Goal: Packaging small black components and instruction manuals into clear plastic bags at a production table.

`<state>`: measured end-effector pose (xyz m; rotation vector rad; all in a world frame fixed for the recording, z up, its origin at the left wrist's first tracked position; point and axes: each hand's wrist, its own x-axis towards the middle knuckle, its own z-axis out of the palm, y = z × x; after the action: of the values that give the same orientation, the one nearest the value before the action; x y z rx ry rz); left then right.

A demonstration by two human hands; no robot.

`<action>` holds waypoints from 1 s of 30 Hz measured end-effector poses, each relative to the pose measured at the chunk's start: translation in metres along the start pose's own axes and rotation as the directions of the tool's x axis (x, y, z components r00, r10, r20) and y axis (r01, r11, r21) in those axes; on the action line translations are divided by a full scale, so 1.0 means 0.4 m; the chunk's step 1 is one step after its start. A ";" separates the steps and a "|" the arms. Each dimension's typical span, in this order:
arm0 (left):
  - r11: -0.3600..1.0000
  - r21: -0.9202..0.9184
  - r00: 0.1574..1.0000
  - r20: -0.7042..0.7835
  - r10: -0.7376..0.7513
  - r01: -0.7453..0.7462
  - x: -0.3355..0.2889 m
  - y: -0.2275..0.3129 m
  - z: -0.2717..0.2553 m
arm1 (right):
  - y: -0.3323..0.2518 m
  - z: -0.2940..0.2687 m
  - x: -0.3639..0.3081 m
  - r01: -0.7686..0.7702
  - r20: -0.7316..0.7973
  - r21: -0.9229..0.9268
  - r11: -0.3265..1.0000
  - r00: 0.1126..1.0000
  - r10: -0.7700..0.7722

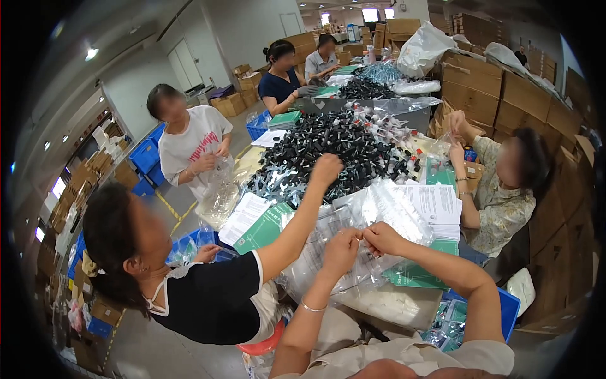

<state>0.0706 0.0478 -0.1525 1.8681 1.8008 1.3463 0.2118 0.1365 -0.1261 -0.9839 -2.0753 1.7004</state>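
Left hand: the person's bare left hand (341,251), fingertips drawn together in a pinch, meets the other one above the near side of the bench (391,302); what sits between the fingers is too small to tell.
Wrist: a thin silvery bangle (314,309) circles the left one.
Right hand: the bare right hand (384,240) comes in from the right, fingers curled inward and pinched, close against the left (whether film is caught there, I cannot tell).
Bags: flat, clear plastic bags (363,273) lie in a loose, overlapping layer directly below both hands.
Paper, right: a stack of white printed sheets (434,205) lies beside the bags, with green printed booklets (416,275) nearer the person.
Paper, left: more white sheets (243,218) rest next to a green booklet (262,228).
Heap: a broad mound of small black parts (328,136) fills the middle, flat silvery wrenches (274,181) along its left front.
Co-worker, left: a person in a black short-sleeved top (211,303) extends one arm over the heap.
Co-worker, right: a person in a patterned shirt (499,192) has both hands raised near the bench edge.
Bin: a blue plastic bin (509,312) at lower right holds small filled clear packets (445,323).
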 end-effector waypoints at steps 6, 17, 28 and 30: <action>0.989 0.113 0.970 0.213 -0.114 0.092 -0.003 -0.033 -0.011 | 0.011 -0.016 -0.014 0.028 0.035 -0.157 0.987 0.999 -0.023; 0.996 -0.041 0.996 0.040 0.080 -0.078 0.028 -0.067 0.011 | -0.041 -0.083 -0.079 0.327 0.004 -0.856 0.401 0.779 -0.627; 0.984 0.030 0.983 -0.042 0.177 -0.176 0.021 0.005 -0.015 | 0.050 -0.166 -0.113 0.528 0.189 -0.598 0.603 0.824 -0.534; 0.991 -0.072 0.993 -0.055 0.109 -0.112 0.021 0.006 0.009 | 0.050 -0.197 -0.162 0.564 0.098 -0.424 0.708 0.806 -0.583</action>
<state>0.0735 0.0563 -0.1490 1.9361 1.6665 1.4905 0.3129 0.1546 -0.1112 -0.3691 -2.4408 0.9058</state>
